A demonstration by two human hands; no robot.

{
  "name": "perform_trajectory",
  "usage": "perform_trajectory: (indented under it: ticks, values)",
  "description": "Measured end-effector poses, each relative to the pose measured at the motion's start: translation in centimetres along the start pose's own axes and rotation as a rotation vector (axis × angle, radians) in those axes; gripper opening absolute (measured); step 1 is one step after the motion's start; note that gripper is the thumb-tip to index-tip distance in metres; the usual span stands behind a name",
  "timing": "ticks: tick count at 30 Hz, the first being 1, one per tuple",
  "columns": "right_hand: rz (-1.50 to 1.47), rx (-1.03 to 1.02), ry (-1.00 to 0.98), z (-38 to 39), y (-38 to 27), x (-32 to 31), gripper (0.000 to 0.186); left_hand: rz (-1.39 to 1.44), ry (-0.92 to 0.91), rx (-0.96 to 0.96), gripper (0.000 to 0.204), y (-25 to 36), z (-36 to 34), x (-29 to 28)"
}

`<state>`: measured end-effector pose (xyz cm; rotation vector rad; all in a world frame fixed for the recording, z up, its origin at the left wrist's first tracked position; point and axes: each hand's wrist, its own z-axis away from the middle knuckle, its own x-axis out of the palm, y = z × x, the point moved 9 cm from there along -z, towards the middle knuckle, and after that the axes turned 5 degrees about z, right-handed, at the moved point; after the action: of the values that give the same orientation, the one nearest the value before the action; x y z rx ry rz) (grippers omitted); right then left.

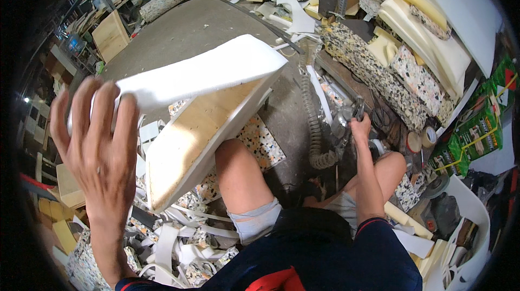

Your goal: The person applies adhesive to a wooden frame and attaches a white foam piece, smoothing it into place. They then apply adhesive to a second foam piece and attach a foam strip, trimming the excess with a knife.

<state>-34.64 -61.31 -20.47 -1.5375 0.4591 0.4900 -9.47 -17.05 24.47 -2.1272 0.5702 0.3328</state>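
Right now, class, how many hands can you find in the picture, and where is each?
2. The left hand is raised at the left, overlapping the white sheet in view; the right hand grips a metal tool beside the coiled hose. No others show.

The left hand (98,142) is hiding some white foam (200,74), the right hand (361,127) is covering part of the tool (341,120), and the top edge is cutting off a white sheet (460,4).

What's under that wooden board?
Sticking out past the wooden board, there's a speckled foam sheet and a bare knee. The board hides whatever lies right beneath.
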Motion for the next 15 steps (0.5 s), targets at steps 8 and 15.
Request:
perform_trajectory:
  ticks: [8,15]
  values:
    - [0.084,0.159,0.331,0.0,11.6,3.0,0.061,0.580,-0.212,-0.491,0.024,-2.5,10.4,1.9]
    - [0.056,0.229,0.419,3.1,13.7,3.4,0.064,1.706,0.231,-1.345,0.042,-4.6,20.7,10.7]
